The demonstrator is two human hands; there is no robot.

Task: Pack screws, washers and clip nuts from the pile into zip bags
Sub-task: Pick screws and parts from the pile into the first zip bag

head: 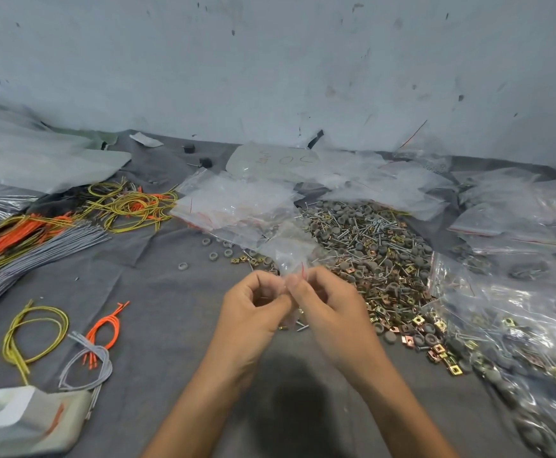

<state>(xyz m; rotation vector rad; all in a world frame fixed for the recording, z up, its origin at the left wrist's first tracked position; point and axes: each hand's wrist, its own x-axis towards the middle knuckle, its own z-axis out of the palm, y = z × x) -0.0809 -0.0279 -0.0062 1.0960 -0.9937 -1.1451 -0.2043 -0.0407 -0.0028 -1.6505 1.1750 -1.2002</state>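
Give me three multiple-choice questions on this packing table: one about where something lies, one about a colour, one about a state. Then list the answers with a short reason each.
1. Where on the grey cloth does the pile of silver screws, grey washers and brass clip nuts lie?
A) left of the hands
B) right of the hands
C) against the near edge

2. What colour is the small cord bundle between the yellow cord loop and the grey cord loop?
A) blue
B) white
C) orange

3. The small clear zip bag is:
A) held by the left hand and right hand
B) lying flat, untouched
C) pinned to the wall

Answers: B, the pile spreads to the right of the hands; C, its strands are bright orange; A, fingers of both hands pinch it.
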